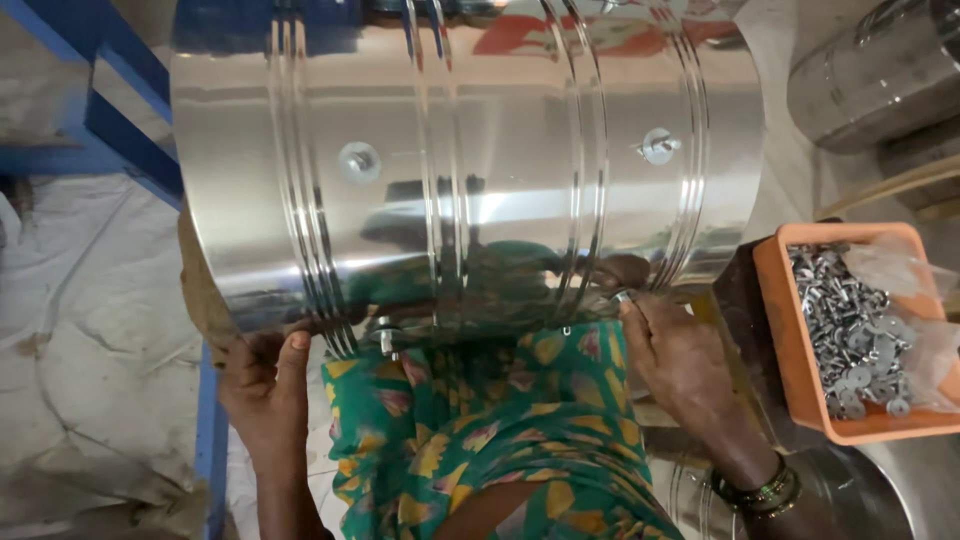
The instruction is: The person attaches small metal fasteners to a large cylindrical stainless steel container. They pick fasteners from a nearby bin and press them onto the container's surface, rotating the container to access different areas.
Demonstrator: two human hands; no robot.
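A large shiny steel drum (460,150) lies on its side across my lap, with ribbed bands around it and two rivets on its wall. My left hand (265,395) grips the drum's near left edge from below, thumb pressed against the metal. My right hand (680,355) rests at the near right edge and pinches a small metal rivet (622,297) against the drum wall. A further small fastener (385,338) sits on the near edge between my hands. My lap is covered by green patterned cloth (490,440).
An orange plastic tray (790,340) full of several loose metal rivets stands at my right. Other steel vessels (870,70) lie at the upper right and one at the lower right (870,500). A blue metal frame (110,110) stands at the left above a pale sheet on the floor.
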